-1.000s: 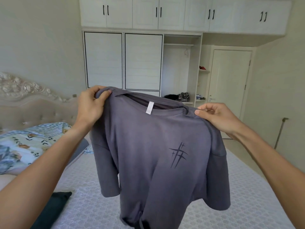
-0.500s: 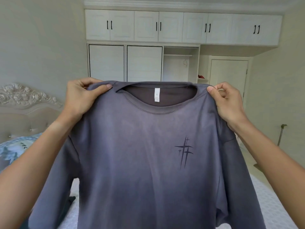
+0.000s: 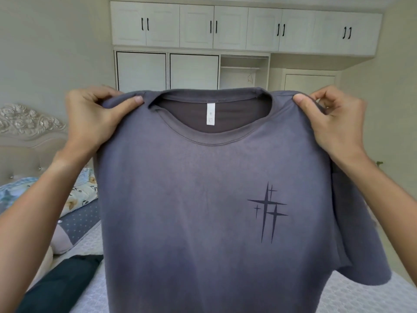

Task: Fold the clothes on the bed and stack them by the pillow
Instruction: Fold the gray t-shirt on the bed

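Left hand (image 3: 90, 119): I see its grip pinching one shoulder of the grey T-shirt (image 3: 203, 211).
Right hand (image 3: 336, 123): pinching the other shoulder.
Shirt: hangs lengthwise, spread between both grips, above the bed (image 3: 361, 297).

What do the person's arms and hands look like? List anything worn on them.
Both forearms are bare up to the frame edge, with no sleeve in view. The left hand and the right hand wear no gloves; no ring, watch or bracelet shows on the fingers or wrists. The visible thumbnails are short and unpainted.
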